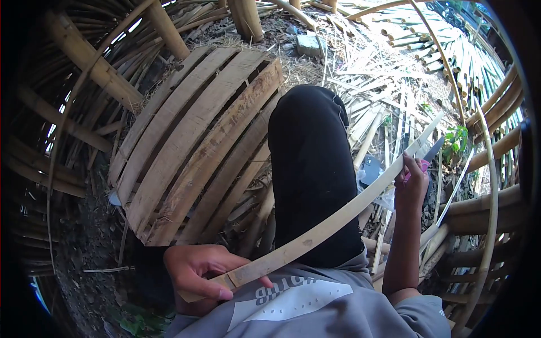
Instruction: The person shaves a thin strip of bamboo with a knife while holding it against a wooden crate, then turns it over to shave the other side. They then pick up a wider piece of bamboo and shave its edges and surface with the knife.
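Note:
A long, pale bamboo strip point(332, 228) runs diagonally across my lap, from lower left to upper right. My left hand point(205, 273) grips its near end, thumb on top and fingers underneath. Toward the far end, my right hand point(413, 174) is closed around the pink handle of a knife point(434, 149), fingertips against the strip. The knife's dark blade points up and to the right, beside the strip's tip. Beneath the strip is my bent knee in black trousers point(310, 169).
A slatted wooden pallet point(197, 135) lies left of my knee. Thick bamboo poles point(90, 62) stand at the left, and a pile of cut bamboo poles point(451, 56) lies at the upper right. Bamboo scraps point(366, 101) litter the ground near a grey block point(309, 45).

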Tool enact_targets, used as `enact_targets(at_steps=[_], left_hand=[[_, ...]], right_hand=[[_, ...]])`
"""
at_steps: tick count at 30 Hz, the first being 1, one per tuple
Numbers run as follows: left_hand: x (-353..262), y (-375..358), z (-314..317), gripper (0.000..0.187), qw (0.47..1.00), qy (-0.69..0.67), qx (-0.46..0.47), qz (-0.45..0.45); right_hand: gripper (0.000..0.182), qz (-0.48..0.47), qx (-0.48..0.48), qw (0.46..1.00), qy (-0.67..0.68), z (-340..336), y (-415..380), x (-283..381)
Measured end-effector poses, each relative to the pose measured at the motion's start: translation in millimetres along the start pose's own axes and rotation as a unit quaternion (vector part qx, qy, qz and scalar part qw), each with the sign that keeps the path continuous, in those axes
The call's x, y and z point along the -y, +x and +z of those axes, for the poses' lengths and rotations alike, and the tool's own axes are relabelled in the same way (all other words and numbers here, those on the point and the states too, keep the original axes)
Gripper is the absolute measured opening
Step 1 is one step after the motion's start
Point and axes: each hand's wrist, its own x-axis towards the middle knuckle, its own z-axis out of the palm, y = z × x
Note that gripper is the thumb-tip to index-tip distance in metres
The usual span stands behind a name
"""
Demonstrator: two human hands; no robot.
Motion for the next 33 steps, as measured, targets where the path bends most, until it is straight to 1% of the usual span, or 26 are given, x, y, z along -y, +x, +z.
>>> enact_targets(at_steps=[2, 3, 4, 5, 6, 7, 8, 9, 10, 11, 15, 17, 18, 20, 21, 23, 24, 26, 27, 29, 30, 32, 33], left_hand=[[-2, -6, -1, 0.058, 0.998, -0.014, 0.022, -0.063], [-1, -7, 0, 0.058, 0.998, -0.015, 0.017, -0.061], [-1, -5, 1, 0.058, 0.999, 0.010, 0.019, -0.035], [-1, -5, 1, 0.058, 0.999, 0.035, 0.022, -0.008], [-2, -7, 1, 0.058, 0.999, 0.035, 0.018, -0.006], [-3, -9, 1, 0.058, 0.999, 0.018, 0.023, -0.038], [-4, -11, 1, 0.058, 0.997, 0.000, 0.028, -0.070], [-3, -11, 2, 0.058, 0.997, 0.000, 0.025, -0.068], [-2, -11, 2, 0.058, 0.999, 0.014, 0.024, -0.041], [-1, -11, 2, 0.058, 0.999, 0.028, 0.023, -0.015], [5, -17, 0, 0.057, 0.999, -0.010, 0.030, -0.030], [7, -18, -2, 0.058, 0.998, 0.044, 0.030, 0.017], [7, -20, -3, 0.058, 0.998, 0.043, 0.029, 0.018], [5, -23, -5, 0.058, 0.998, 0.026, 0.043, -0.034], [6, -24, -5, 0.058, 0.998, 0.026, 0.043, -0.033], [10, -25, -5, 0.059, 0.999, 0.036, 0.039, 0.003], [10, -24, -4, 0.059, 0.999, 0.035, 0.038, 0.004], [9, -23, -3, 0.059, 0.998, 0.046, 0.025, 0.032], [10, -24, -3, 0.059, 0.998, 0.045, 0.023, 0.033], [10, -27, -3, 0.058, 0.999, 0.020, 0.025, -0.005], [10, -27, -3, 0.058, 1.000, 0.019, 0.023, -0.004], [11, -26, -3, 0.058, 1.000, 0.014, 0.025, 0.007], [11, -26, -3, 0.058, 1.000, 0.012, 0.024, 0.009]], right_hand=[[0.010, -0.076, 0.019, 0.995, -0.053, -5, 5, -4], [0.009, -0.108, 0.022, 0.990, -0.091, -7, 7, -3], [0.008, -0.100, 0.019, 0.993, -0.063, -3, 4, 1], [0.008, -0.159, 0.024, 0.975, -0.154, -6, 5, 2], [0.008, -0.217, 0.029, 0.945, -0.243, -9, 6, 2], [0.008, -0.400, 0.036, 0.833, -0.381, -6, 3, 2], [0.008, -0.401, 0.040, 0.833, -0.380, -2, 3, 7], [0.007, -0.232, 0.030, 0.956, -0.180, 2, 2, 16], [0.007, -0.043, 0.018, 0.998, 0.034, 5, 3, 21], [0.007, -0.115, 0.025, 0.992, -0.048, 2, 7, 15], [0.010, -0.121, 0.040, 0.991, -0.039, 5, 7, 19], [0.013, -0.152, 0.035, 0.986, -0.058, 4, 9, 20], [0.013, -0.152, 0.037, 0.986, -0.059, 7, 7, 22], [0.012, -0.142, 0.024, 0.989, -0.043, 15, 1, 26], [0.012, -0.142, 0.024, 0.989, -0.044, 14, 2, 26], [0.012, -0.127, 0.037, 0.991, -0.014, 11, 4, 26], [0.012, -0.126, 0.037, 0.991, -0.014, 13, 3, 27], [0.012, -0.114, 0.034, 0.993, -0.014, 19, -2, 29], [0.012, -0.113, 0.035, 0.993, -0.015, 20, -1, 28], [0.012, -0.122, 0.013, 0.992, -0.011, 21, 1, 27], [0.012, -0.121, 0.015, 0.992, -0.012, 21, 0, 28], [0.011, -0.104, 0.055, 0.993, -0.013, 20, -4, 30], [0.011, -0.102, 0.057, 0.993, -0.014, 20, -3, 29]])
